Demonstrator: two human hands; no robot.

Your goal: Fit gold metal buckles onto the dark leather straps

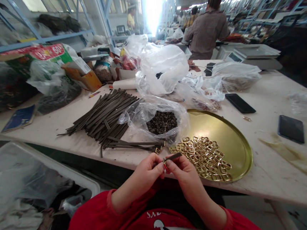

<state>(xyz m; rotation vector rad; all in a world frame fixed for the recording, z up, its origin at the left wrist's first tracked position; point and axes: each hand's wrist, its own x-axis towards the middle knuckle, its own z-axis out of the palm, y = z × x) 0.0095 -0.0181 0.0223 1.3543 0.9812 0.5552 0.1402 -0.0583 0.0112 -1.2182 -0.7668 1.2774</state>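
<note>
Both hands meet at the table's front edge with their fingers pinched together. My left hand (pixel 150 169) and my right hand (pixel 183 169) grip a short dark strap (pixel 175 156), whose end juts out over the right fingers. Something small and gold, seemingly a buckle, shows between the fingertips, mostly hidden. Just right of the hands, a heap of gold rectangular buckles (pixel 207 157) lies on a round gold tray (pixel 232 136). Beyond the hands is an open plastic bag (pixel 181 114) of small dark loops (pixel 161 123). A pile of dark strips (pixel 105 114) spreads to the left.
Two black phones (pixel 240 103) (pixel 291 128) lie on the right of the table (pixel 266 108). Filled plastic bags (pixel 162 64) crowd the back. A blue booklet (pixel 18 117) rests at left, above a white bin (pixel 67 172). Across the table a person (pixel 207 28) faces away.
</note>
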